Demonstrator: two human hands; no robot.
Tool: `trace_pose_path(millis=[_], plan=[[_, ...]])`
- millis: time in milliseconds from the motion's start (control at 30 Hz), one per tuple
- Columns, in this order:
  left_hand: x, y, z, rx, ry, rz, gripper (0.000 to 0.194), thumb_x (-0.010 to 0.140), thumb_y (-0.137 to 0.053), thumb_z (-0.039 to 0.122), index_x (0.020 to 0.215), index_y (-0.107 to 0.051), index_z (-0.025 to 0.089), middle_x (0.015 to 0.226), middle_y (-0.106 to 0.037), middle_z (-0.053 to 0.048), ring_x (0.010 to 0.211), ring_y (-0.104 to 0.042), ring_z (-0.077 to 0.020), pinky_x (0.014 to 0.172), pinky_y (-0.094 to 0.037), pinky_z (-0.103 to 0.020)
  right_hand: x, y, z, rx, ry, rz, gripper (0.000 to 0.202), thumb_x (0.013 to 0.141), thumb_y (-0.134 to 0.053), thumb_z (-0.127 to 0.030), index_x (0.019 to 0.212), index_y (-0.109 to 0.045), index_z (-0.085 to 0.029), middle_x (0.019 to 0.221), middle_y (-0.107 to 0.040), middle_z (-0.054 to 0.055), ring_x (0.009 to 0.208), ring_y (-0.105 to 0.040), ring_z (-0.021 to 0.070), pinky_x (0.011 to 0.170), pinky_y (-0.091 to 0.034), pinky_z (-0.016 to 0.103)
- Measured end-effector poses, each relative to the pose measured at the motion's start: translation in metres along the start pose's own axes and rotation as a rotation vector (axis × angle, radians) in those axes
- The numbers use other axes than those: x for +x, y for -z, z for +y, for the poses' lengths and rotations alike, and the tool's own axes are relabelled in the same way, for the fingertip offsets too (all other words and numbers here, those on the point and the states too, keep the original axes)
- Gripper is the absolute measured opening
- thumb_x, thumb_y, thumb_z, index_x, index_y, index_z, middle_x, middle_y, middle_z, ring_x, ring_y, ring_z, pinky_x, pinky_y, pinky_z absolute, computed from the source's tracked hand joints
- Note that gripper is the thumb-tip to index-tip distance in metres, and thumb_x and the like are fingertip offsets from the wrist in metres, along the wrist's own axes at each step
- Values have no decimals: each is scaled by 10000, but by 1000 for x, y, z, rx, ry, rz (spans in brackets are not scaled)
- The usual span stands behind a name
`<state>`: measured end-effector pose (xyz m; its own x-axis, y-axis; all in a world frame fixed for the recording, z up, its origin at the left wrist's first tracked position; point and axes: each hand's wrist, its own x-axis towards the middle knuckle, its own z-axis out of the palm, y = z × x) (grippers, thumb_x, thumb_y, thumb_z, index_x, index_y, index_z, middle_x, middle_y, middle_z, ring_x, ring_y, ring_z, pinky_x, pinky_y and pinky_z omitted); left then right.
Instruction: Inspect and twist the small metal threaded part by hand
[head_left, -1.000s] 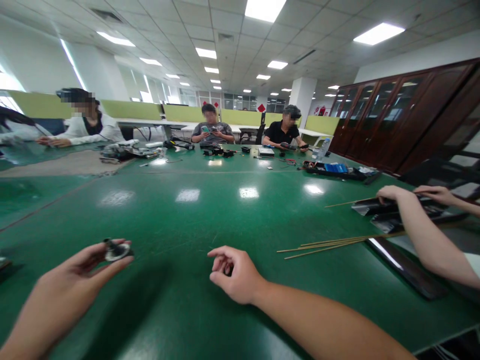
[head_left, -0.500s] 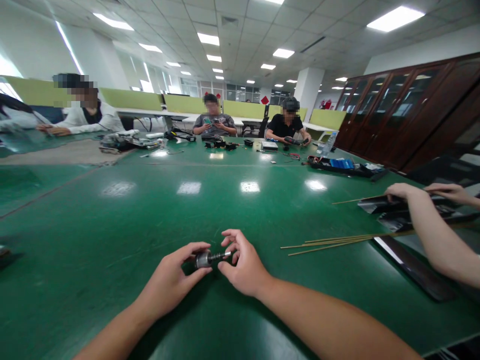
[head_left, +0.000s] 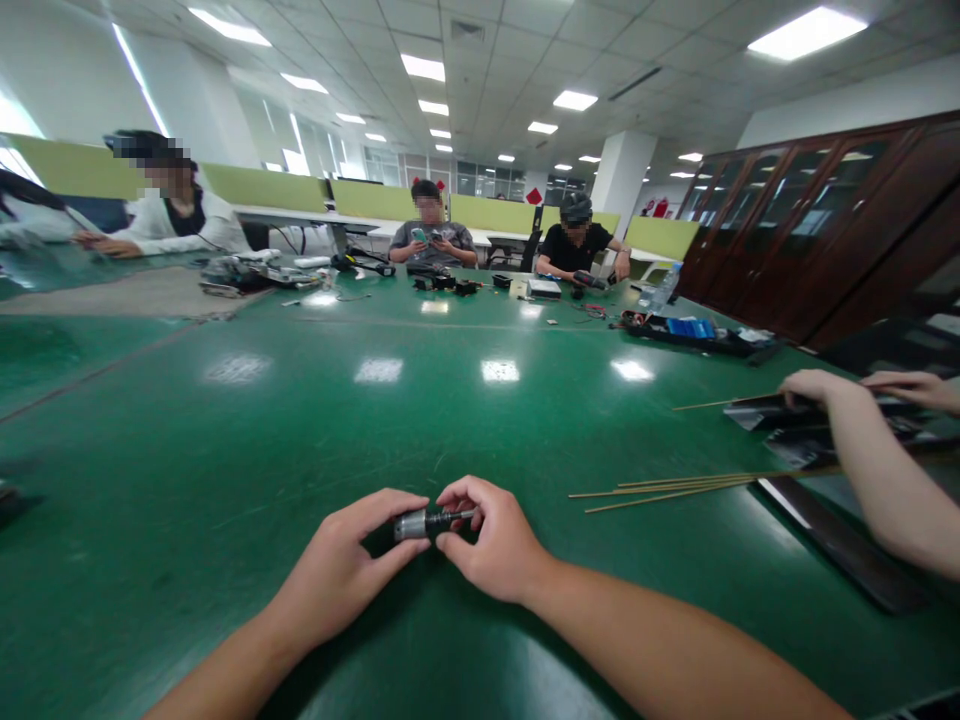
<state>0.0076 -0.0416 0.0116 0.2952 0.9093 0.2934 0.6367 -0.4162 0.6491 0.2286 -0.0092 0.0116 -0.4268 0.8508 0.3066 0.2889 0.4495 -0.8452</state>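
Near the front middle of the green table (head_left: pixel 315 420), my left hand (head_left: pixel 356 560) grips a small metal cylinder (head_left: pixel 412 526) between thumb and fingers. A dark, ridged shaft (head_left: pixel 442 521) extends from the cylinder toward the right, ending in a thin bright tip. My right hand (head_left: pixel 491 540) is curled around that tip, its fingers bent and its thumb below; the exact contact is partly hidden by the fingers. The piece lies roughly level between both hands, just above the tabletop.
Several thin brass-coloured rods (head_left: pixel 660 487) lie at the right, beside a long dark piece (head_left: pixel 840 540). Another person's arm (head_left: pixel 885 460) reaches over dark trays (head_left: pixel 802 440) there. Electronics (head_left: pixel 247 272) and a black tray (head_left: pixel 690 333) stand farther back, with people seated behind.
My right hand has closed in on the shaft's end, its fingers now more curled. The cylinder shows more of its side. The view has shifted slightly.
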Motion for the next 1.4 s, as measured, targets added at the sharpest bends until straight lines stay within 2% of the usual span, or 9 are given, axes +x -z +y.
trace_pose_path(millis=[267, 567, 867, 1400], plan=[[-4, -3, -4, 56, 25, 61, 458, 879, -680, 407, 1311, -550, 332, 1264, -661, 2, 1150, -635, -184, 1024, -498, -317, 0, 2, -6, 17, 23, 20, 286, 740, -676, -121, 1010, -654, -212, 873, -663, -8, 770, -617, 148, 693, -471, 250], [-4, -2, 1, 10, -24, 55, 319, 889, -669, 376, 1187, -625, 271, 1158, -696, -29, 1072, -660, -189, 960, -530, -310, -2, 1, -10, 20, 24, 25, 182, 784, -677, -170, 960, -703, -207, 845, -707, 6, 750, -646, 161, 679, -479, 260], [-5, -3, 1, 19, -21, 77, 319, 873, -697, 383, 1173, -621, 305, 1144, -696, 14, 1061, -657, -153, 965, -515, -275, -3, 1, -11, 25, 40, 39, 201, 769, -695, -166, 965, -718, -204, 839, -720, 7, 744, -655, 158, 680, -486, 256], [-6, -3, -1, 55, -59, 94, 335, 880, -682, 377, 1194, -634, 270, 1164, -699, -31, 1078, -667, -192, 973, -540, -308, 0, 2, -10, 115, -14, 24, 154, 761, -724, -174, 912, -754, -184, 834, -754, 19, 743, -693, 166, 683, -527, 251]])
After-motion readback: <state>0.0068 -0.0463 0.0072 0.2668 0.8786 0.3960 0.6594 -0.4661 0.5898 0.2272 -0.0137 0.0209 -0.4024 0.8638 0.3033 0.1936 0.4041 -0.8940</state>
